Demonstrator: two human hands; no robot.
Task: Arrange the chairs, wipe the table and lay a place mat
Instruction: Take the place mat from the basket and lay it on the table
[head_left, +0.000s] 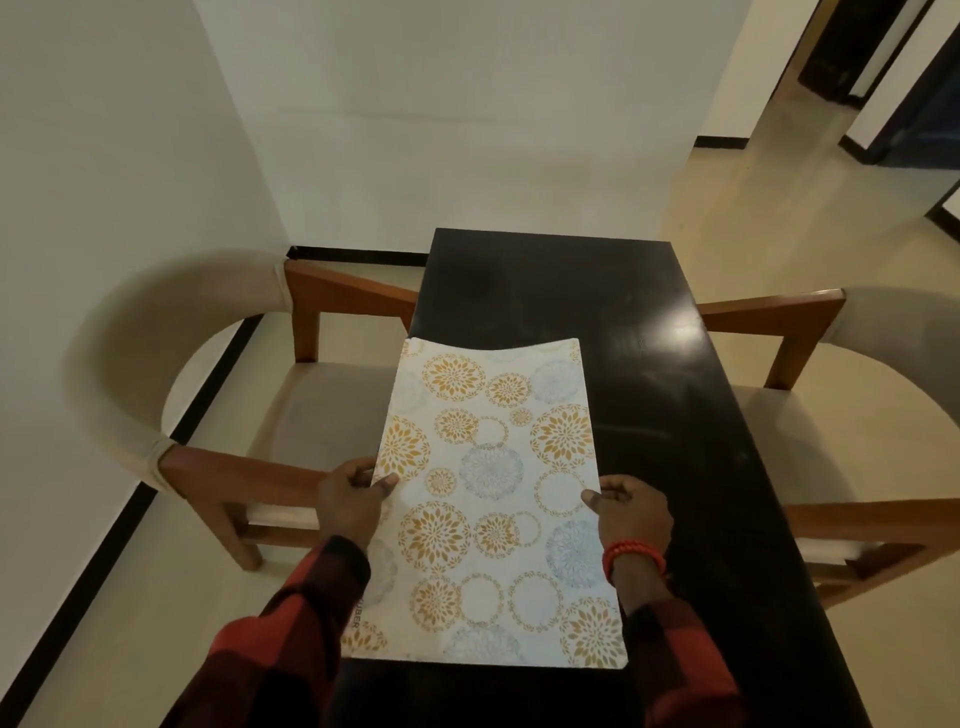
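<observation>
While both hands pinch the place mat (493, 499) | left hand (349, 501), right hand (635, 512) grip its side edges | black table (649, 364) between two chairs | white walls, beige floor

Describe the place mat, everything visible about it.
The place mat is a pale, thin rectangular sheet printed with gold and grey-blue floral circles. It lies lengthwise on the dark table, toward its left side, its far edge curling up slightly. The left hand pinches its left edge and the right hand grips its right edge. Small lettering near the lower left edge is too small to read fully.
</observation>
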